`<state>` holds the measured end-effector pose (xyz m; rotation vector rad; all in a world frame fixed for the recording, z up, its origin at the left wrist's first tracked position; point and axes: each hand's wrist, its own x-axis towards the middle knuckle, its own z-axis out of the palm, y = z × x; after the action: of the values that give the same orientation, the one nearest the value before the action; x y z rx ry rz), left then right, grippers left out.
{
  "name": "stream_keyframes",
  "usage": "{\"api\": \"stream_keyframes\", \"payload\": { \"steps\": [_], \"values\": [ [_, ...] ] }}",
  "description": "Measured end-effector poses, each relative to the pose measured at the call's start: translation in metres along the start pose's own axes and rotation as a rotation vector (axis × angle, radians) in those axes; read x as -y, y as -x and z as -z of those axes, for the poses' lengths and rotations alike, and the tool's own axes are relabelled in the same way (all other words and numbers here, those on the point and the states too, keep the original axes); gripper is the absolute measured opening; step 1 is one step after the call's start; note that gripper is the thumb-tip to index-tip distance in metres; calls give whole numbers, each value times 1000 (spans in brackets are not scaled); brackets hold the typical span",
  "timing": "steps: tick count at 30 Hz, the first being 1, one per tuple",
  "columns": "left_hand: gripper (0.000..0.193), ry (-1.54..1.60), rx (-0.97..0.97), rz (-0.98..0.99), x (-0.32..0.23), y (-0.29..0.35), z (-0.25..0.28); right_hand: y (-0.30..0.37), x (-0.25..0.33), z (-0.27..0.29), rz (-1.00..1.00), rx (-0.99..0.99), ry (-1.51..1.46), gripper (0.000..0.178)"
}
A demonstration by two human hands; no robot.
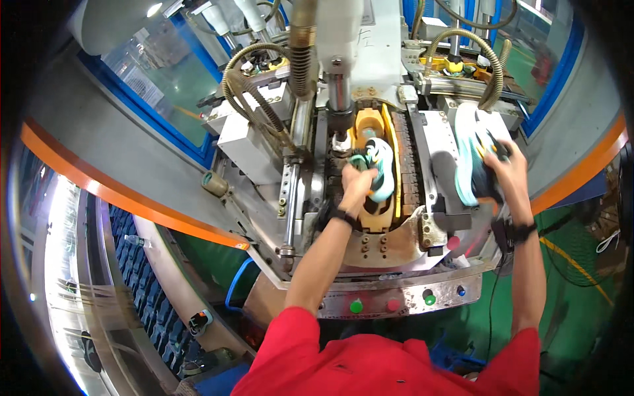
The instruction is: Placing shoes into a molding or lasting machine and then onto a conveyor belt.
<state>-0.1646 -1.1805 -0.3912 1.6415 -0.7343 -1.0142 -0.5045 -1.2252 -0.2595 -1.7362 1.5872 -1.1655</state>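
Left hand (358, 185) pinches one sneaker (382, 168) at the yellow mold (370, 118); right hand (512, 173) grips another sneaker (467, 158) beside it (I'd hold straight).

Mint green, white and black on the middle shoe (386, 173); the same mix on the right-hand shoe (466, 158), wavy in its mint and white. Yellow on the mould (371, 120) and the strip (397, 171). Orange along the curved rail (99, 189), blue on the window frame (145, 114), plain red on the shirt (363, 363), green on the floor (561, 323). Green, red and blue among the buttons (356, 306).
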Motion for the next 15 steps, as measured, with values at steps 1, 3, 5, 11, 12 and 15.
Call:
{"api": "stream_keyframes", "payload": {
  "steps": [1,3,5,11,12,15],
  "values": [
    [37,153,33,39,-3,23,17,-18,25,-24,-40,94,152,56],
    [34,339,125,65,-13,84,43,-40,57,-66,-134,280,147,59],
    [38,379,166,95,-17,144,74,-81,41,-126,-8,436,418,64],
    [55,449,-95,136,-19,313,186,-48,49,-294,-1,474,580,43],
    [55,458,-151,127,-20,334,197,-45,35,-313,21,403,608,41],
    [58,424,-394,147,-7,388,217,-15,25,-332,87,273,637,34]
  ]
}}
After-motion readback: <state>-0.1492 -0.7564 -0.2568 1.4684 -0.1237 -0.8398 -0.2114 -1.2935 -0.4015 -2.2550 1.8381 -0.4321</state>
